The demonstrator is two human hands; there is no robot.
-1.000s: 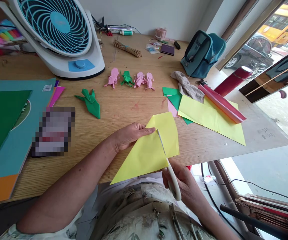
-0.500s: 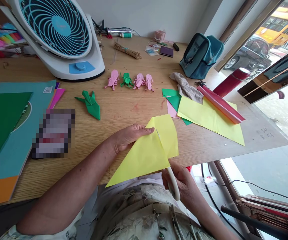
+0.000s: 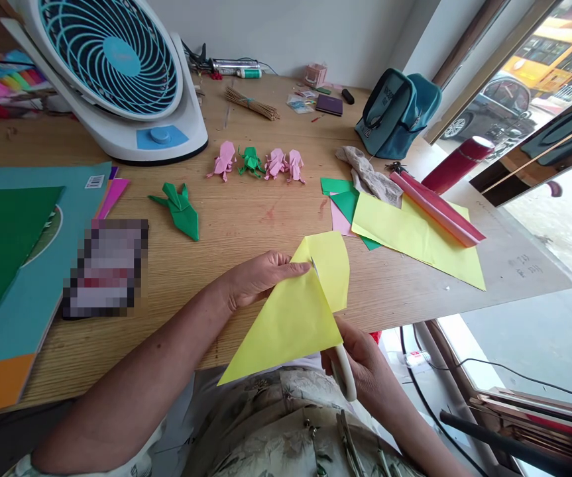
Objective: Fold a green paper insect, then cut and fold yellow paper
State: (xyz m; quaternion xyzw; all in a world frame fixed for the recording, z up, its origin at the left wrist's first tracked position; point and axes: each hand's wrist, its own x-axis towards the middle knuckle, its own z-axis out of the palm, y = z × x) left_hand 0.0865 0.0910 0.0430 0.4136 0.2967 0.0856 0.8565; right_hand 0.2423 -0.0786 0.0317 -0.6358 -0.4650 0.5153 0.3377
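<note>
My left hand (image 3: 258, 277) pinches the top corner of a folded yellow paper (image 3: 290, 318) held over the near edge of the wooden table (image 3: 246, 218). My right hand (image 3: 360, 364) grips white-handled scissors (image 3: 344, 368); their blades run up along the fold, mostly hidden behind the triangular flap. A strip of the yellow sheet (image 3: 333, 265) stands to the right of the blades.
Several small pink and green origami frogs (image 3: 258, 162) sit in a row, a larger green one (image 3: 180, 209) to their left. Coloured sheets (image 3: 415, 232) lie at the right, a fan (image 3: 116, 73) and card stack (image 3: 12, 265) at the left, a teal bag (image 3: 395, 109) behind.
The scissors have slid further along the fold and the triangular flap now covers more of the blades. The paper tipped slightly toward me.
</note>
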